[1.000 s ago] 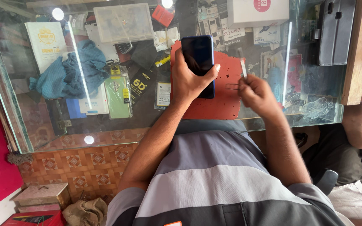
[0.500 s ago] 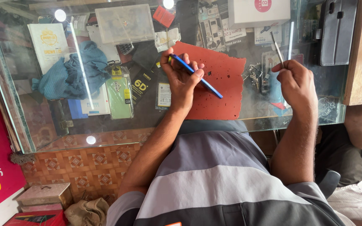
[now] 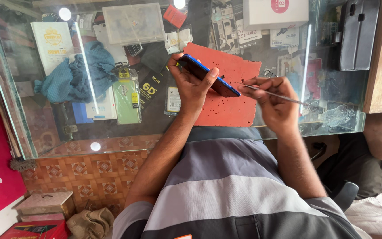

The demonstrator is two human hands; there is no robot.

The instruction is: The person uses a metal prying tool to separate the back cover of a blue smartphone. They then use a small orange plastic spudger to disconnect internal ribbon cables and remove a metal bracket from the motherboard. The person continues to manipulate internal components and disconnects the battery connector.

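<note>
My left hand (image 3: 192,86) grips a dark smartphone with a blue edge (image 3: 208,75), tilted on its side above a red work mat (image 3: 233,95) on the glass counter. My right hand (image 3: 274,102) holds a thin metal tool (image 3: 273,94) like tweezers, its tip pointing at the phone's lower right end, close to or touching it. Both forearms reach out from my grey striped shirt.
The glass counter (image 3: 45,137) shows goods beneath: a blue cloth (image 3: 74,75), a green phone case (image 3: 127,95), a clear parts box (image 3: 133,23), packets. A white box (image 3: 276,13), dark case (image 3: 357,40) and wooden post (image 3: 381,53) lie right. Another person's leg (image 3: 379,132) is at right.
My left hand has turned the phone from flat-facing to edge-on and held it there. My right hand moved away right, then came back in, bringing the tool tip to the phone's end.
</note>
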